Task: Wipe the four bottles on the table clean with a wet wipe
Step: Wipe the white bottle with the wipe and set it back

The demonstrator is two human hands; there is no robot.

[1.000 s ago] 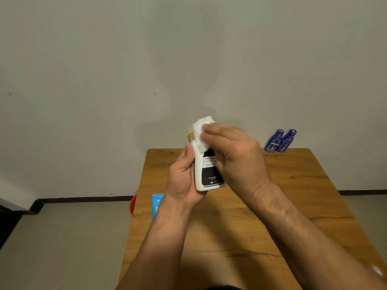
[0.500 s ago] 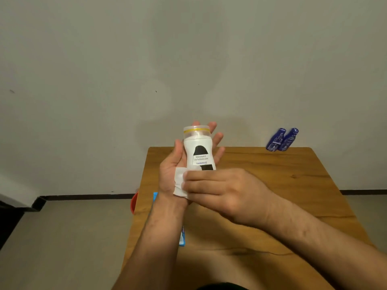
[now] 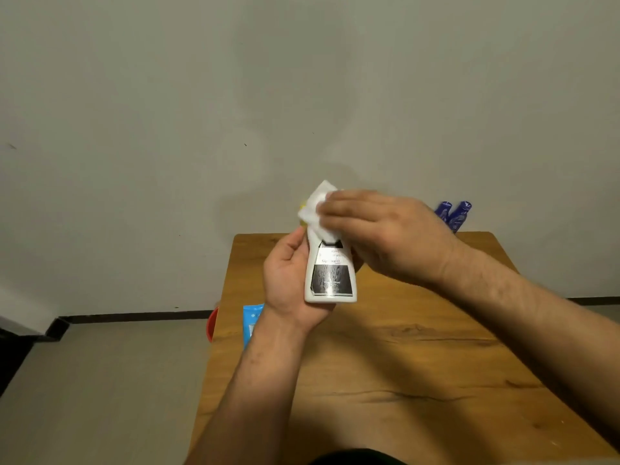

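Bottle (image 3: 330, 273) held above surface (image 3: 402, 364), wipe (image 3: 315, 206) pressed over its top; two bottles (image 3: 453, 214) at far right edge; packet (image 3: 252, 318) at left edge.

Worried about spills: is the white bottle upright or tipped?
Upright: left hand holds the white bottle base down, wet wipe over its top.
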